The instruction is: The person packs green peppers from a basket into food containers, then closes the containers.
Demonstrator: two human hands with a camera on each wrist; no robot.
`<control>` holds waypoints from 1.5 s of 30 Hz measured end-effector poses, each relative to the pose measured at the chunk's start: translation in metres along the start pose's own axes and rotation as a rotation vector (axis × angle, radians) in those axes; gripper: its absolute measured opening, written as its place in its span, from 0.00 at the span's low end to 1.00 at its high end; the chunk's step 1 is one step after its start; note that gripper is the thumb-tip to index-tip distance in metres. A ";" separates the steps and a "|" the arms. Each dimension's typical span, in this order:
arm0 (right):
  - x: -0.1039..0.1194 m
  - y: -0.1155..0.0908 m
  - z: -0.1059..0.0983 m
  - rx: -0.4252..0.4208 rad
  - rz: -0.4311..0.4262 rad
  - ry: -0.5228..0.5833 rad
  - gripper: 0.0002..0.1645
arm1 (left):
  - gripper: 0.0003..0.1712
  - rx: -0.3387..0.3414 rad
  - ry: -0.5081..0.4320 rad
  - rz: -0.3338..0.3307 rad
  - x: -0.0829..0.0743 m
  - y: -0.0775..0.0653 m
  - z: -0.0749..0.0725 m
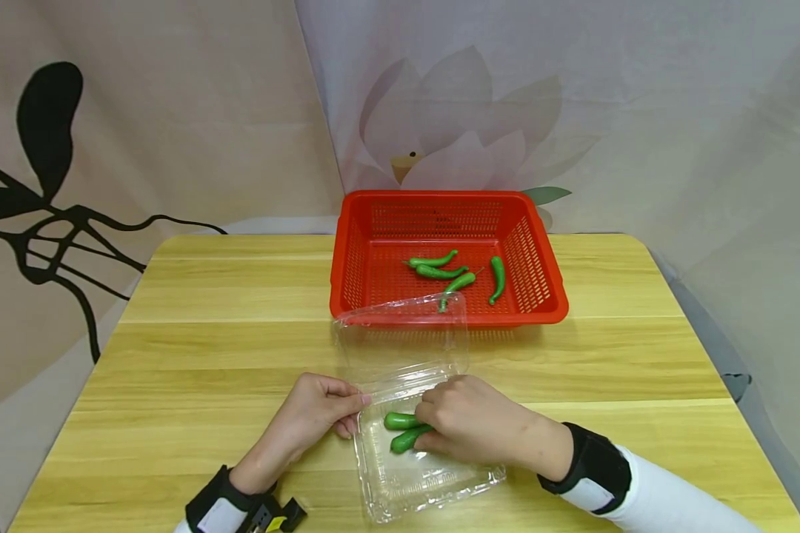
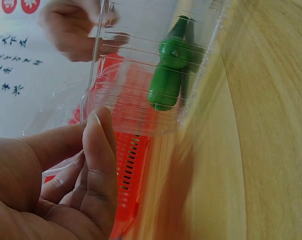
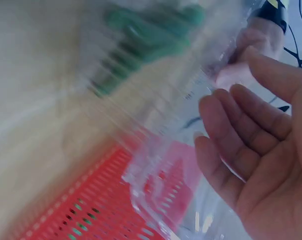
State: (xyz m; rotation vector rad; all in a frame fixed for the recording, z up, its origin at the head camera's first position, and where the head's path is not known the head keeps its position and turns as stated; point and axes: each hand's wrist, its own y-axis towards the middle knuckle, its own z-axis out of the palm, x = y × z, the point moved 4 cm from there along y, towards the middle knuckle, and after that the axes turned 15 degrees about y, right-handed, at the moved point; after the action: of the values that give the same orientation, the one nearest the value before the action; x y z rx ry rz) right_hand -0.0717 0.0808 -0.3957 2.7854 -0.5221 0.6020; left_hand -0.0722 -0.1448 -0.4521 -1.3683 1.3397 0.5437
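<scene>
A clear plastic clamshell box (image 1: 387, 488) lies on the table with its lid (image 1: 400, 348) folded back toward the basket. My left hand (image 1: 316, 411) pinches the box's left edge near the hinge between thumb and fingers. Inside the box are green chili peppers (image 1: 400, 421), seen through the clear wall in the left wrist view. Over them is my right hand (image 1: 470, 422), which hides part of the peppers in the head view. Its loosely bent fingers (image 3: 230, 130) hold nothing in the right wrist view, where the peppers look blurred.
Behind the box, a red perforated basket (image 1: 516, 320) stands near the table's back edge. Several more green peppers (image 1: 498, 280) lie in it. The lid's far end overlaps the basket's front rim in the head view. A printed cloth (image 1: 673, 148) hangs behind the wooden table (image 1: 207, 333).
</scene>
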 end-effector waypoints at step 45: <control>-0.083 0.018 -0.150 -0.333 0.452 -0.003 0.31 | 0.12 -0.007 0.003 -0.025 0.000 -0.001 0.000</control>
State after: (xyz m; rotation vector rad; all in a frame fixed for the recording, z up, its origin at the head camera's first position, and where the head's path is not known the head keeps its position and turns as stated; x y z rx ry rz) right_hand -0.2018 0.1343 -0.2958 2.3618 -1.1539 0.5358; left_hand -0.0716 -0.1453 -0.4512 -1.3901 1.3229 0.5305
